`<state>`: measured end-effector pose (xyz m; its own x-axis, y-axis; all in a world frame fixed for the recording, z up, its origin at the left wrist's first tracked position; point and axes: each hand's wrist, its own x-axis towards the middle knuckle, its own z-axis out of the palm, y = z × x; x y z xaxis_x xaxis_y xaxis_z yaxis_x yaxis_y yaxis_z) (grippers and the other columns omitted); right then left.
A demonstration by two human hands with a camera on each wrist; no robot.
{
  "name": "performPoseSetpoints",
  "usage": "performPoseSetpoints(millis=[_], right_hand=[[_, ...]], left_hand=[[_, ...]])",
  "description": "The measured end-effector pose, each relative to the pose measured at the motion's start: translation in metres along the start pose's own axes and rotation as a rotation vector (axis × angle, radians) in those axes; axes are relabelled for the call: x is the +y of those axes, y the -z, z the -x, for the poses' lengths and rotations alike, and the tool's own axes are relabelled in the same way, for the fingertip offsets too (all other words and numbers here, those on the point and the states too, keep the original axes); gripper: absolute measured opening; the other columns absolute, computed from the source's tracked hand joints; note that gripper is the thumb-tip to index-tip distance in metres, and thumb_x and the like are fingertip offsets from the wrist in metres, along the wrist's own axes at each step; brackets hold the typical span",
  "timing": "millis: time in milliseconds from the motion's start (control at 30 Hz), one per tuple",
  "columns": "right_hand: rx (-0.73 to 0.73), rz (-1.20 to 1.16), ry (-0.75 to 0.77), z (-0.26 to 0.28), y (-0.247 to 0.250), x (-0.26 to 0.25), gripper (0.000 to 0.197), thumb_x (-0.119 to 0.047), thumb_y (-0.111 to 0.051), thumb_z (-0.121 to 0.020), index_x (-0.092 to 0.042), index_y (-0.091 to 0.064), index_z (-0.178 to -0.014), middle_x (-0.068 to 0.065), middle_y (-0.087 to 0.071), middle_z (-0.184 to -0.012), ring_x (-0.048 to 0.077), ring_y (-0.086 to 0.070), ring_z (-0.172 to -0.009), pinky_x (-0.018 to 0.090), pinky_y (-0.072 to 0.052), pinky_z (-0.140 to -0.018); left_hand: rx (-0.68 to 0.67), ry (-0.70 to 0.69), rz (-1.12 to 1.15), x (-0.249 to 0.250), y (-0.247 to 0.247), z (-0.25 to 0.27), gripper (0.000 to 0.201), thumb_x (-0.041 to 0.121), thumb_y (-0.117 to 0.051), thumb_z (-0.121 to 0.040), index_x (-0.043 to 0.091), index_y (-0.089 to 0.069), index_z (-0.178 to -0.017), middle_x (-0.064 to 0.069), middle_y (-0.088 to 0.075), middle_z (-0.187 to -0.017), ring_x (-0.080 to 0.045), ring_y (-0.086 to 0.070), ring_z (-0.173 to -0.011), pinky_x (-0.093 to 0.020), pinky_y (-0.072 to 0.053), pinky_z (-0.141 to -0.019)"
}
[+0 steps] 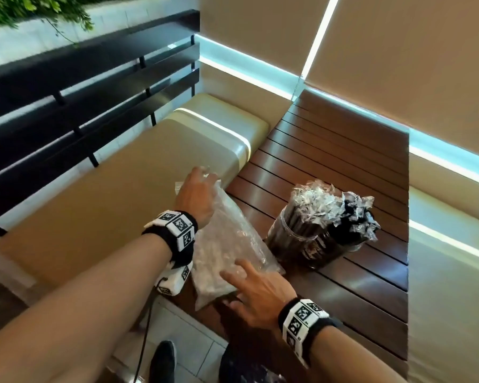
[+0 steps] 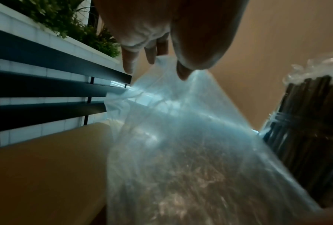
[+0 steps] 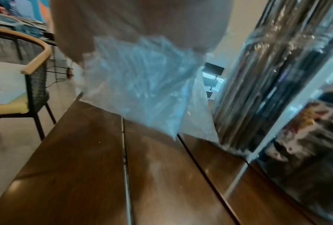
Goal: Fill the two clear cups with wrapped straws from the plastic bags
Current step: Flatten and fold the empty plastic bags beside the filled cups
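Two clear cups [image 1: 293, 241] [image 1: 346, 236] stand side by side on the slatted wooden table [image 1: 343, 167], both packed with black wrapped straws [image 1: 315, 203]. Left of them a clear plastic bag [image 1: 227, 244] with pale, blurred contents lies lengthwise near the table's left edge. My left hand [image 1: 202, 174] pinches the bag's far end; in the left wrist view the thumb and fingers [image 2: 129, 67] close on the bag [image 2: 180, 152]. My right hand [image 1: 234, 275] rests with fingers spread on the near end. In the right wrist view the bag [image 3: 142, 85] hangs just above the wood.
A beige cushioned bench [image 1: 108, 189] adjoins the table on the left, backed by a dark railing [image 1: 67, 92]. Another cushion [image 1: 454, 272] lies to the right. A chair [image 3: 34, 79] stands on the floor beyond the near table edge. Bare wood [image 1: 357, 299] lies in front of the cups.
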<state>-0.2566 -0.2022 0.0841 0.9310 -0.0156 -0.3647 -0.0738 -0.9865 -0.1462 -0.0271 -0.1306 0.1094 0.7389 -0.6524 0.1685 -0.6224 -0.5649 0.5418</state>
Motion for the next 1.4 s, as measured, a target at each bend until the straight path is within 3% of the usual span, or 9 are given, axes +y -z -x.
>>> performPoseSetpoints(millis=[100,267,433,600,733,1000,1133,1233,1400], right_hand=[[-0.075,0.003,-0.105,-0.004,-0.013,0.011,0.066,-0.041,-0.051,-0.092,-0.032,-0.019,-0.149,0.004,-0.025,-0.153,0.038,-0.061,-0.106,0.043,-0.052,-0.083],[-0.185,-0.052,-0.119,-0.015,-0.028,0.019,0.064,-0.031,-0.052,-0.081,-0.034,-0.031,-0.142,0.001,-0.046,-0.137,0.034,-0.06,-0.112,0.044,-0.053,-0.088],[-0.183,-0.136,-0.118,-0.02,-0.022,0.019,0.062,-0.033,-0.054,-0.08,-0.03,-0.039,-0.14,-0.001,-0.05,-0.14,0.029,-0.056,-0.121,0.043,-0.05,-0.095],[-0.111,-0.004,-0.186,-0.005,-0.031,0.032,0.05,-0.027,-0.057,-0.084,-0.026,-0.039,-0.131,-0.002,-0.043,-0.136,0.037,-0.066,-0.097,0.043,-0.051,-0.076],[-0.16,0.01,-0.163,0.002,-0.046,0.032,0.055,-0.026,-0.057,-0.088,-0.028,-0.033,-0.138,0.001,-0.037,-0.144,0.037,-0.065,-0.099,0.045,-0.052,-0.079],[-0.119,0.006,-0.198,0.01,-0.058,0.034,0.059,-0.03,-0.053,-0.096,-0.026,-0.026,-0.148,-0.002,-0.025,-0.156,0.033,-0.059,-0.116,0.044,-0.052,-0.084],[-0.068,0.02,-0.185,0.011,-0.064,0.039,0.045,-0.018,-0.05,-0.094,-0.02,-0.042,-0.139,0.0,-0.04,-0.146,0.031,-0.063,-0.108,0.041,-0.053,-0.077],[-0.019,-0.009,-0.223,0.008,-0.054,0.038,0.022,-0.022,-0.05,-0.091,-0.023,-0.055,-0.113,-0.002,-0.058,-0.119,0.031,-0.065,-0.099,0.037,-0.048,-0.071],[-0.09,-0.118,-0.332,0.001,-0.032,0.045,0.028,-0.031,-0.063,-0.082,-0.025,-0.051,-0.108,0.004,-0.065,-0.112,0.034,-0.065,-0.102,0.042,-0.051,-0.083]], left_hand=[[-0.087,-0.088,-0.185,-0.004,-0.009,0.008,0.08,0.008,-0.07,-0.079,0.028,-0.03,-0.144,-0.011,-0.015,-0.155,-0.034,-0.03,-0.138,-0.053,-0.041,-0.105],[-0.229,-0.324,-0.359,0.01,-0.004,0.057,0.027,0.028,-0.062,-0.086,0.021,-0.058,-0.111,-0.001,-0.047,-0.123,-0.022,-0.052,-0.105,-0.038,-0.054,-0.079],[-0.733,-0.328,-0.385,0.008,-0.043,0.125,0.052,0.043,-0.061,-0.087,0.022,-0.042,-0.131,-0.003,-0.042,-0.13,-0.027,-0.053,-0.112,-0.04,-0.048,-0.084],[-0.76,-0.23,-0.363,-0.017,-0.058,0.14,0.04,0.01,-0.055,-0.085,0.017,-0.043,-0.123,-0.01,-0.038,-0.127,-0.032,-0.048,-0.115,-0.042,-0.045,-0.093],[-0.671,-0.371,-0.546,-0.016,-0.048,0.123,0.048,0.047,-0.052,-0.085,0.021,-0.046,-0.126,-0.007,-0.042,-0.133,-0.029,-0.05,-0.117,-0.049,-0.037,-0.103],[-0.858,-0.342,-0.65,-0.051,-0.087,0.138,0.085,0.057,-0.03,-0.094,0.023,0.024,-0.15,-0.002,0.035,-0.155,-0.028,0.023,-0.147,-0.057,0.02,-0.107],[-0.763,-0.38,-0.684,-0.042,-0.068,0.137,0.075,0.035,-0.041,-0.092,0.014,-0.005,-0.155,-0.011,0.008,-0.162,-0.032,-0.001,-0.149,-0.059,-0.006,-0.118],[-0.614,-0.482,-0.681,-0.034,-0.061,0.139,0.049,0.025,-0.068,-0.068,0.014,-0.063,-0.116,-0.011,-0.056,-0.117,-0.027,-0.057,-0.102,-0.04,-0.05,-0.089],[-0.51,-0.244,-0.339,-0.038,-0.057,0.152,0.041,0.006,-0.068,-0.072,0.021,-0.058,-0.109,0.003,-0.06,-0.101,-0.016,-0.063,-0.084,-0.023,-0.049,-0.071]])
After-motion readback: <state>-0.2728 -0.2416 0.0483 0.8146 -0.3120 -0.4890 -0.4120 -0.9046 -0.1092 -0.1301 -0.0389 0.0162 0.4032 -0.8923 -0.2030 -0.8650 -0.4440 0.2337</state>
